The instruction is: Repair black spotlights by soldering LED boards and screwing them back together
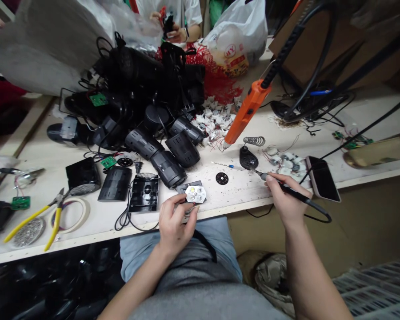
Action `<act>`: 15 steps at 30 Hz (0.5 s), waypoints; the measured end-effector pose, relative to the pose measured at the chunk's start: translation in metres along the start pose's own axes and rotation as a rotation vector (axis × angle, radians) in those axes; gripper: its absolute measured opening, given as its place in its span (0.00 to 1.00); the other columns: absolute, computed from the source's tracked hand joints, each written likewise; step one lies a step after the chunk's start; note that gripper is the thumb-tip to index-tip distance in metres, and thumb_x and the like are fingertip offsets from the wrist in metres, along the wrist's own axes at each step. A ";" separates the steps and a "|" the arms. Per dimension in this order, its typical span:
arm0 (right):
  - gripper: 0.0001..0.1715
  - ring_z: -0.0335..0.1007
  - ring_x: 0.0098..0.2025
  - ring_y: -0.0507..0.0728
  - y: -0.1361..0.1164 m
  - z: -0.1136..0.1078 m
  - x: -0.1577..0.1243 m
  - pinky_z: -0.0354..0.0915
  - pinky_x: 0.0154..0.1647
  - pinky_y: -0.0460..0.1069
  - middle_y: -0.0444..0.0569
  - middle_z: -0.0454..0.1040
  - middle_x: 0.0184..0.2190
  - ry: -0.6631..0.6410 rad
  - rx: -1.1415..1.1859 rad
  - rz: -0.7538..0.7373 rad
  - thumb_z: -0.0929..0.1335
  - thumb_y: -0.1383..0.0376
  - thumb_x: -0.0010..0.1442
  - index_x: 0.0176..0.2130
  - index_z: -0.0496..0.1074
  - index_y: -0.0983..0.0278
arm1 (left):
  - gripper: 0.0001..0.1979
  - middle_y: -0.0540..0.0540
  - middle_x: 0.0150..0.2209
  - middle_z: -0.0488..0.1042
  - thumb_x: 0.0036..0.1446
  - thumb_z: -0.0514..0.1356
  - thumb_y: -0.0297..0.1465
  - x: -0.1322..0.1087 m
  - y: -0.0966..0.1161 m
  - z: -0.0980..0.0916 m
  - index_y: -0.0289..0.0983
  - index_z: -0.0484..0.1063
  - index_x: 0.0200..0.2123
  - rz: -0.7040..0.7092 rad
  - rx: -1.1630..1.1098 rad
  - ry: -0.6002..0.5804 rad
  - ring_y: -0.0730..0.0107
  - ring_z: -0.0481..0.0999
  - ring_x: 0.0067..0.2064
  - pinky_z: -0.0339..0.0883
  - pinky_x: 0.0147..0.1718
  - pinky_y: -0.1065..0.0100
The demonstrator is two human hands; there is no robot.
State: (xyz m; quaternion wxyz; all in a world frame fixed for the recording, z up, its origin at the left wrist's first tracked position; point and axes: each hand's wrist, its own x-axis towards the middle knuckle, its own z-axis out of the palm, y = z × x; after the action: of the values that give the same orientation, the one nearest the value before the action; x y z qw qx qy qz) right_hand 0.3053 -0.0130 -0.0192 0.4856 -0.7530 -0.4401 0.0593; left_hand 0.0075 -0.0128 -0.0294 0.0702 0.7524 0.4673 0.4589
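Observation:
My right hand is closed round the black handle of a soldering iron. The iron's tip reaches the edge of a small black holder on the bench. At the bench's front edge, my left hand pinches a white hexagonal LED board by its lower left side, where a short red wire shows. A dark flat piece lies under that board. Between the two hands lies a round black perforated disc. Behind it is a thin screwdriver with a blue part.
An orange electric screwdriver hangs over the bench. Black housings are heaped at centre left. Yellow-handled pliers and a tape roll lie left. A phone overhangs the right edge. Another person's hands work opposite.

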 end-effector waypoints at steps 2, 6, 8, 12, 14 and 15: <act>0.17 0.79 0.30 0.59 -0.002 0.001 0.005 0.74 0.37 0.53 0.48 0.81 0.28 -0.004 0.020 0.063 0.73 0.52 0.56 0.36 0.82 0.62 | 0.03 0.43 0.42 0.76 0.61 0.65 0.27 -0.001 -0.003 -0.001 0.38 0.75 0.39 0.030 -0.014 0.066 0.63 0.79 0.43 0.75 0.41 0.63; 0.16 0.77 0.24 0.57 -0.005 0.004 0.014 0.74 0.30 0.51 0.47 0.78 0.22 0.006 0.089 0.154 0.74 0.53 0.53 0.33 0.81 0.63 | 0.07 0.46 0.36 0.75 0.60 0.65 0.24 -0.006 -0.012 -0.001 0.39 0.75 0.40 0.116 0.002 0.189 0.66 0.77 0.37 0.73 0.36 0.65; 0.16 0.75 0.23 0.57 -0.005 0.005 0.018 0.73 0.27 0.50 0.47 0.78 0.21 0.007 0.106 0.152 0.74 0.53 0.53 0.32 0.80 0.64 | 0.08 0.46 0.36 0.74 0.59 0.65 0.23 -0.008 -0.017 0.000 0.39 0.74 0.41 0.152 0.004 0.206 0.66 0.77 0.36 0.73 0.36 0.64; 0.16 0.74 0.22 0.56 -0.005 0.004 0.022 0.72 0.25 0.50 0.47 0.77 0.20 -0.006 0.088 0.143 0.74 0.52 0.53 0.30 0.79 0.63 | 0.11 0.46 0.36 0.76 0.58 0.65 0.22 -0.010 -0.021 0.003 0.40 0.74 0.43 0.201 -0.027 0.170 0.65 0.78 0.38 0.74 0.39 0.63; 0.16 0.75 0.22 0.56 -0.006 0.003 0.023 0.72 0.26 0.50 0.46 0.77 0.21 0.008 0.087 0.153 0.74 0.52 0.53 0.30 0.79 0.63 | 0.10 0.46 0.36 0.76 0.59 0.65 0.23 -0.010 -0.021 0.004 0.40 0.75 0.43 0.183 -0.027 0.150 0.65 0.78 0.38 0.74 0.39 0.63; 0.16 0.75 0.22 0.56 -0.007 0.003 0.023 0.72 0.26 0.50 0.46 0.77 0.21 0.022 0.093 0.159 0.74 0.52 0.53 0.31 0.79 0.63 | 0.09 0.45 0.36 0.76 0.59 0.65 0.23 -0.010 -0.021 0.004 0.39 0.75 0.43 0.170 -0.027 0.145 0.65 0.77 0.38 0.74 0.38 0.63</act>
State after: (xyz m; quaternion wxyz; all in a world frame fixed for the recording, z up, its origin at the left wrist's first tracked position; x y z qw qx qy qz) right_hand 0.3137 0.0065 -0.0072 0.5187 -0.7627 -0.3703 0.1100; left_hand -0.0041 -0.0076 -0.0493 0.0069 0.7531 0.3995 0.5226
